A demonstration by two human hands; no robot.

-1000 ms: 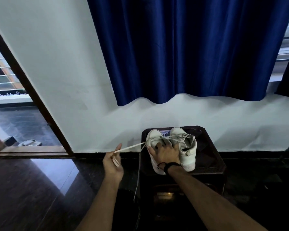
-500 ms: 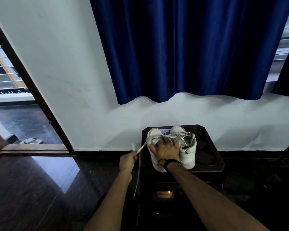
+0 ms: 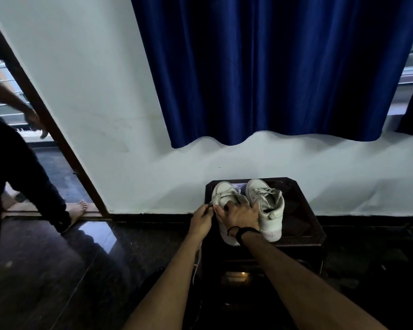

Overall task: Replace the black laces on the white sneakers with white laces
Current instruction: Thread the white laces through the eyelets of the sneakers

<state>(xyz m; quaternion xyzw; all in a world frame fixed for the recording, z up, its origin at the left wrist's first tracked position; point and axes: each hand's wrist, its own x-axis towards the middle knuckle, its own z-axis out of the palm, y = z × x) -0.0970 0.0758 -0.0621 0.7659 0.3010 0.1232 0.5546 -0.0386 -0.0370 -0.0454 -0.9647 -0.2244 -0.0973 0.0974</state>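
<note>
Two white sneakers stand side by side on a small dark table (image 3: 303, 210) against the wall. White laces run through both. My right hand (image 3: 240, 214) rests on top of the left sneaker (image 3: 222, 190), fingers spread over its tongue. My left hand (image 3: 200, 219) is at that shoe's left side and pinches the white lace (image 3: 214, 201) close to the eyelets. A loose end of the lace (image 3: 197, 265) hangs down below my left wrist. The right sneaker (image 3: 268, 206) stands untouched.
A blue curtain (image 3: 272, 67) hangs on the white wall above the table. At the left a person in dark trousers (image 3: 22, 167), barefoot, steps through the wooden-framed doorway (image 3: 65, 148). The floor (image 3: 57, 270) is dark and glossy.
My left hand has moved right, from stretched out with the lace to right beside the left sneaker. A person has come into view at the doorway. My right hand stayed on the shoe.
</note>
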